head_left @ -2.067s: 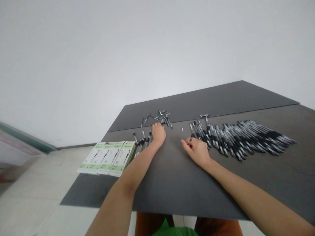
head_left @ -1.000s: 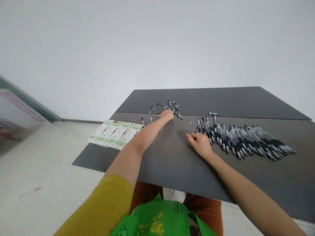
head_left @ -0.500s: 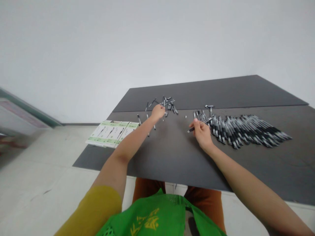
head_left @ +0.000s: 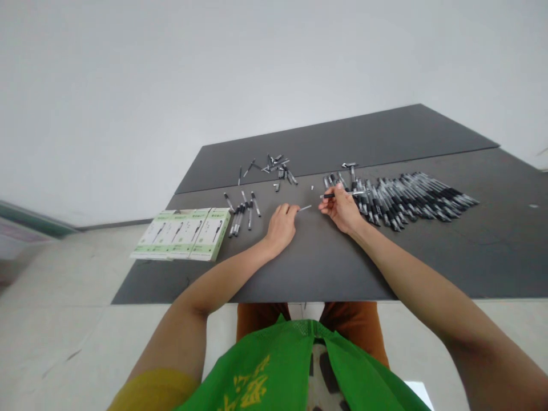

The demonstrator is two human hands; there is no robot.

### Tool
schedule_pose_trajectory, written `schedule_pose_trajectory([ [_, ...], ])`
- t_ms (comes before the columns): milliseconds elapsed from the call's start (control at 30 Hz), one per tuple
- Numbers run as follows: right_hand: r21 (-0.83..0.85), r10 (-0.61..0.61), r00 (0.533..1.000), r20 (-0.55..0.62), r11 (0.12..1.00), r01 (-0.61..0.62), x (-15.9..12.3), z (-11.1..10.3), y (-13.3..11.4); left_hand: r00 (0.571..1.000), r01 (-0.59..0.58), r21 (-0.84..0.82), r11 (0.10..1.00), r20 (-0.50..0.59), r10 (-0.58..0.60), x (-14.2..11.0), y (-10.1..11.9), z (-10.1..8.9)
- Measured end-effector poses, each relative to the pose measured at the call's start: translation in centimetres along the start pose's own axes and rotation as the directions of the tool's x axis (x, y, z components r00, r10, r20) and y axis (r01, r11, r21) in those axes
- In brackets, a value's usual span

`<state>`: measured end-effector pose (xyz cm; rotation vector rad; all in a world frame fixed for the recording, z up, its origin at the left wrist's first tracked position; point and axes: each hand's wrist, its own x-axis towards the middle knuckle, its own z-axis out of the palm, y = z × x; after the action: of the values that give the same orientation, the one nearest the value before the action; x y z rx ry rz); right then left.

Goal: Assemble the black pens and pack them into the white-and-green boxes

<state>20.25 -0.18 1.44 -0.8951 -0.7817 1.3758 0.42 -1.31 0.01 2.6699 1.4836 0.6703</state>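
Near the middle of the table, my left hand (head_left: 282, 227) pinches a thin whitish stick, apparently a pen refill (head_left: 305, 208), which points right toward my other hand. My right hand (head_left: 342, 211) is closed on a pen (head_left: 328, 196) with a black part at its left end; its thin end reaches right past my fingers. Just beyond that hand begins a long row of clear pens with black grips (head_left: 411, 197). A tiny pale piece (head_left: 312, 187) lies between the hands, farther back. Behind my left hand is a loose pile of pen parts (head_left: 278, 164).
Several green-and-white pen boxes (head_left: 184, 234) lie side by side at the table's left. Beside them are several loose pen pieces (head_left: 240, 217). A seam crosses the dark table (head_left: 325, 268), and a white wall (head_left: 274, 68) stands behind it.
My left hand has drawn back from the pile toward me, bringing the thin refill with it. My right hand still holds the pen, now turned more level. The view has shifted slightly.
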Motion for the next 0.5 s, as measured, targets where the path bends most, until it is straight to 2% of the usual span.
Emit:
schedule_pose_trajectory([
  [100,-0.091,0.015,0.997,0.074,0.996,-0.009,0.0,0.0,0.3,0.996,-0.049,-0.024,0.999,0.071,0.050,0.2,0.1,-0.1],
  [233,-0.194,0.032,0.992,0.126,0.981,-0.007,0.0,0.1,0.7,0.987,0.097,0.044,0.994,0.123,-0.101,0.1,0.9,-0.7],
  [300,-0.208,0.040,0.988,0.149,0.978,-0.008,0.0,0.0,0.8,0.984,0.131,0.030,0.991,0.119,-0.134,0.1,1.2,-0.8],
  [367,-0.220,0.053,0.985,0.163,0.975,-0.016,-0.1,-0.1,0.8,0.988,0.113,-0.016,0.993,0.106,-0.111,0.0,1.3,-0.9],
  [500,-0.241,0.056,0.985,0.163,0.970,-0.015,-0.3,-0.1,0.8,0.993,-0.001,-0.099,0.995,0.121,0.013,0.0,1.0,-0.9],
])
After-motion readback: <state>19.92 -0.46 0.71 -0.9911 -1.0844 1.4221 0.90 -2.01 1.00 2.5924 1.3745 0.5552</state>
